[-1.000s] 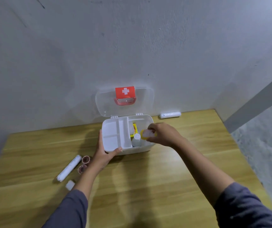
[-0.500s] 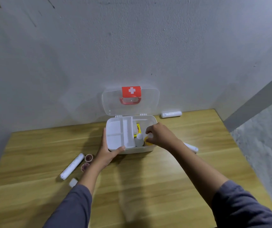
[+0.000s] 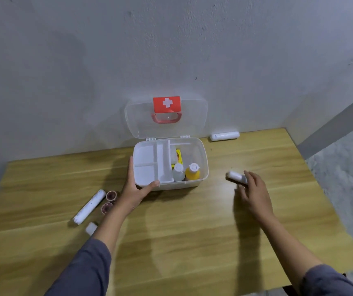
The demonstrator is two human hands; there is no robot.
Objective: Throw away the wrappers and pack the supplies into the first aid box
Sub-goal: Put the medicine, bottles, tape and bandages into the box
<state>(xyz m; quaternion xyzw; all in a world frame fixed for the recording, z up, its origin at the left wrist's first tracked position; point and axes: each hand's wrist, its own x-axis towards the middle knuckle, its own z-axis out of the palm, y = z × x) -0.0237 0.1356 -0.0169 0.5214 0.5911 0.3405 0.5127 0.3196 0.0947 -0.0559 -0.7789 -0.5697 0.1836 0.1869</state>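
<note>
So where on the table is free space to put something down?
Bare wood lies in front of the first aid box, between the left hand and right hand. Crowded: left of the left hand, around the white roll and tape rolls.

Single head-worn, wide-angle view. The camera is looking forward and steeply down from above the near edge of the wooden surface [image 3: 192, 242], facing a grey wall [image 3: 171, 50]. Both forearms are entering from the bottom edge, placing the lens at arm's length from the first aid box [image 3: 201, 165], which is sitting near the frame's centre. Straight edges are bowing toward the margins.
</note>
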